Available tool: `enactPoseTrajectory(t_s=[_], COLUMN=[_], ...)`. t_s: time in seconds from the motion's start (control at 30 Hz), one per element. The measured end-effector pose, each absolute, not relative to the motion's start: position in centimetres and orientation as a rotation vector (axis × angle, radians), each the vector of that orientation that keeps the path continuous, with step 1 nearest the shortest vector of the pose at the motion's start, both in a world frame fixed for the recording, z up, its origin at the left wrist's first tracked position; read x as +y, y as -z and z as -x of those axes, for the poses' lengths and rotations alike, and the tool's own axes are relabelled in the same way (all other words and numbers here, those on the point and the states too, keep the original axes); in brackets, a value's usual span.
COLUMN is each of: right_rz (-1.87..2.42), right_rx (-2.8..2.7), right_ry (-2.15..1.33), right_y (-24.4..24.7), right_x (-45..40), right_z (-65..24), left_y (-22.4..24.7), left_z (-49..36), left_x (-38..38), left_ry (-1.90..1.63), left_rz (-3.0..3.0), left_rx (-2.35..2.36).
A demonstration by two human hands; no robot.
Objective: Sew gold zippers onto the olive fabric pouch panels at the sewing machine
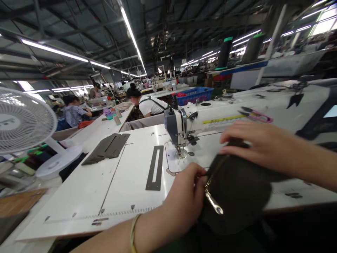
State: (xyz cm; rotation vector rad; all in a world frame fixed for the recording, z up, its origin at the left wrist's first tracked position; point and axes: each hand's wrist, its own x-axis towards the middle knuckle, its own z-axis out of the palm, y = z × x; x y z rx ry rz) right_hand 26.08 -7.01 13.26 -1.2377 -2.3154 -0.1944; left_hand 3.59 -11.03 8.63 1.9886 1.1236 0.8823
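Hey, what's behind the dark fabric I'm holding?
Around the dark fabric, the white sewing table and sewing machine show; whatever lies directly behind it is covered.

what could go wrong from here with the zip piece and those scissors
The scissors lie on the sewing machine near the right hand, which might knock them off. The loose zipper pull could snag the dark fabric. The left hand, if it drifts forward, risks a needle prick.

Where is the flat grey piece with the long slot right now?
In the head view, the flat grey slotted piece lies on the white table, just left of the sewing machine's needle.
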Motion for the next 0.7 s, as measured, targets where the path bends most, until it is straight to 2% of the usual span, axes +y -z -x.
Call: enactPoseTrajectory(t_s=[0.17, 0.37, 0.57, 0.7], right_rz=[1.472, 1.467, 1.321, 1.700], right_rx=[-2.307, -2.311, -2.324, -2.073], right_ry=[-0.117, -0.246, -0.139, -0.037], right_y=[-7.3, -0.6, -0.8, -1.6], right_x=[-2.1, -3.3, -0.7, 0.7], right_z=[-23.6, -24.8, -24.2, -25.3], left_y=[-3.0, -4.8, -5.6, -4.3], left_z=[-0.7, 2.4, 3.0, 2.1], left_x=[-8.8, -8.1, -5.7, -5.4], left_ry=[-0.742, -0.394, -0.125, -0.209], left_rz=[-1.832, -2.395, -2.738, -2.764], left_rx=[1.501, 1.399, 0.933, 1.039])
